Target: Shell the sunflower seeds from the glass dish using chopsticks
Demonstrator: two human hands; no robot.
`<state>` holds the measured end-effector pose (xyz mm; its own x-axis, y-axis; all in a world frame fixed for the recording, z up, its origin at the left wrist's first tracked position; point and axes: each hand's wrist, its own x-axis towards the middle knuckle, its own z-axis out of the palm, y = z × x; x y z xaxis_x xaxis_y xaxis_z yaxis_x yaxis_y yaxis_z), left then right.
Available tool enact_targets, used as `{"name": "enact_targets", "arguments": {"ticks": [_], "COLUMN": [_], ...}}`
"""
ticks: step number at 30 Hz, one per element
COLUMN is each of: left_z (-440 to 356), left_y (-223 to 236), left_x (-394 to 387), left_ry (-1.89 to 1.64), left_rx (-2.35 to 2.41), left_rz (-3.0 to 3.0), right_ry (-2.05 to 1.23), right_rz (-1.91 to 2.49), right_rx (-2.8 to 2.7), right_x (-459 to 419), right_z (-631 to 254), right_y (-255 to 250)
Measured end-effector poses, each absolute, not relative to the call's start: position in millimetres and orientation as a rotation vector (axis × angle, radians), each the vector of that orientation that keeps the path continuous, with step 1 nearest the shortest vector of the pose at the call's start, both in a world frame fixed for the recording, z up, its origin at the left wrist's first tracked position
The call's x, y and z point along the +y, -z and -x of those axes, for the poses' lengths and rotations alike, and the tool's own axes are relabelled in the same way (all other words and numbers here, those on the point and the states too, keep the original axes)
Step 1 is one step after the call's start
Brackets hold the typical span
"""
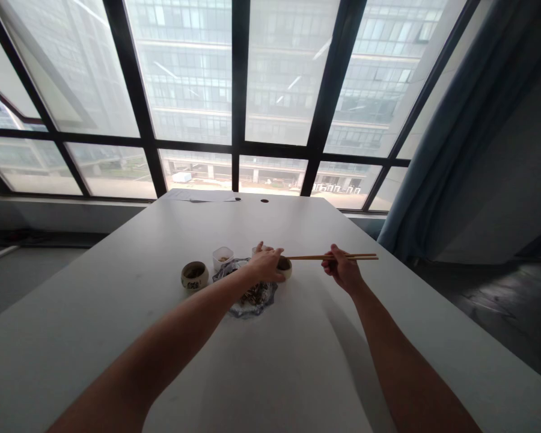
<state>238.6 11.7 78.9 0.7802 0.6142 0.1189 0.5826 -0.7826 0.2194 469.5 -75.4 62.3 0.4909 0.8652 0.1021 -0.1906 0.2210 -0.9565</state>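
My right hand is closed round a pair of wooden chopsticks that lie level, tips pointing left toward a small round cup. My left hand wraps round that cup, just above a clear glass dish that holds dark dried bits. A second small cup with dark writing stands to the left of the dish. A little white square container sits behind the dish.
The white table runs toward a wall of large windows with dark frames. Papers and a round cable hole are at its far edge. A blue-grey curtain hangs at the right.
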Motion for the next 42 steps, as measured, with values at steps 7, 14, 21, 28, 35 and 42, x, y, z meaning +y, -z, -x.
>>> {"name": "enact_targets", "arguments": {"ticks": [7, 14, 21, 28, 35, 42], "left_z": [-240, -243, -242, -211, -92, -15], "left_y": [-77, -73, -77, -94, -85, -40], "left_x": [10, 10, 11, 11, 16, 16], "left_ry": [-0.373, -0.398, -0.344, -0.379, -0.98, -1.283], "left_rx": [0.89, 0.878, 0.936, 0.83, 1.057, 1.233], "left_rz": [-2.874, -2.878, -2.805, -2.757, -2.68, -2.506], "right_ry": [-0.838, -0.751, -0.652, -0.653, -0.671, -0.584], "right_rz": [1.091, 1.188, 1.255, 1.105, 1.313, 1.381], "right_rx": [-0.808, -0.99, -1.008, -0.963, -1.45, -1.815], "right_x": [-73, -77, -77, -78, -99, -112], "right_z": [-484, -479, -472, -451, -394, -365], "right_y": [-58, -59, -64, -81, -106, -116]}}
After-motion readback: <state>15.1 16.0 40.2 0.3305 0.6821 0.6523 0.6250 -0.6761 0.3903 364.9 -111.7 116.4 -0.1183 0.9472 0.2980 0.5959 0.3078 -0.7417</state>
